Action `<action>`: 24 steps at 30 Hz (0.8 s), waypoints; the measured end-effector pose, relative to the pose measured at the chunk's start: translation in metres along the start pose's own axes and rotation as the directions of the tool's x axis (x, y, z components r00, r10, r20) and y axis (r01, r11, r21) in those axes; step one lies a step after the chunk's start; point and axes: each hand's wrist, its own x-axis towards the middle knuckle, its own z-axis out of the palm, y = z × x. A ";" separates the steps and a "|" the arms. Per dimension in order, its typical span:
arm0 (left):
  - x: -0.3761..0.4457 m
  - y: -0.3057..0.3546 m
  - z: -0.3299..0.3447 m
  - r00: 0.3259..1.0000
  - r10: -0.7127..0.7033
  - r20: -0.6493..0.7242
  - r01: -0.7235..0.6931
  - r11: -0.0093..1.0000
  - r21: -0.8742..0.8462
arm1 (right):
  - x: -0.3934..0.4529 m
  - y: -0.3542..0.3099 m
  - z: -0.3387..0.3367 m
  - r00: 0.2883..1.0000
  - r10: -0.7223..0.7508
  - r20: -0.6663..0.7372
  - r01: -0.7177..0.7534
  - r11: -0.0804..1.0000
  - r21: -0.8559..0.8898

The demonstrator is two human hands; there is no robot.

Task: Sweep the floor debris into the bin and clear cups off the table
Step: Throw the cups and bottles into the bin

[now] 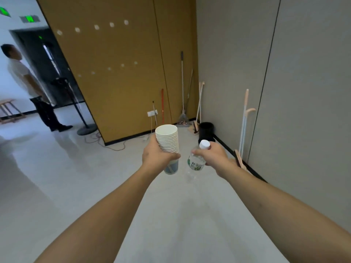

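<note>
Head view: both forearms reach forward over pale floor [57, 177]. Left hand [155, 155] grips a stack of paper cups [167, 141], fingers curled round the lower part of the stack; the bottom cup shows a bluish print. Right hand [213, 155] holds a clear water bottle [196, 162] near its neck, fingers clamped on it, white cap up, green label showing; looks near empty. Cups nest upright, tilted a little, rims white, top one looks empty.

Judged step: cup-clearing half of the task, cups carried off the desk toward disposal. No desk in view.

Ahead in the corner stands a black bin [206, 130], just beside the grey wall [237, 73]. Brooms and a mop [182, 118] lean near it; a long-handled dustpan [244, 130] leans against the wall closer in.

Next move likely calls for walking up to the bin and releasing the stack over its opening. Sweeping appears not yet started.

Far left, another person [28, 86] stands by a dark doorway.
</note>
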 end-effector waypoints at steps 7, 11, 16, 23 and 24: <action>0.153 -0.008 0.075 0.992 0.043 0.122 -0.044 0.999 0.006 | 0.133 -0.004 -0.019 0.988 0.033 -0.149 -0.026 0.998 0.051; 0.253 -0.016 0.107 0.975 0.036 0.217 -0.032 0.999 -0.021 | 0.217 -0.021 -0.017 0.971 0.020 -0.238 -0.014 1.000 0.023; 0.380 -0.018 0.129 0.960 0.011 0.281 0.005 0.999 -0.053 | 0.317 -0.038 -0.012 0.943 0.062 -0.328 -0.057 0.998 0.024; 0.496 -0.045 0.177 0.948 0.004 0.318 -0.003 1.000 -0.003 | 0.438 -0.020 -0.004 0.915 0.147 -0.376 -0.152 0.988 0.017; 0.512 -0.050 0.185 0.948 0.005 0.319 -0.010 1.000 0.014 | 0.458 -0.017 -0.003 0.911 0.149 -0.384 -0.159 0.987 0.008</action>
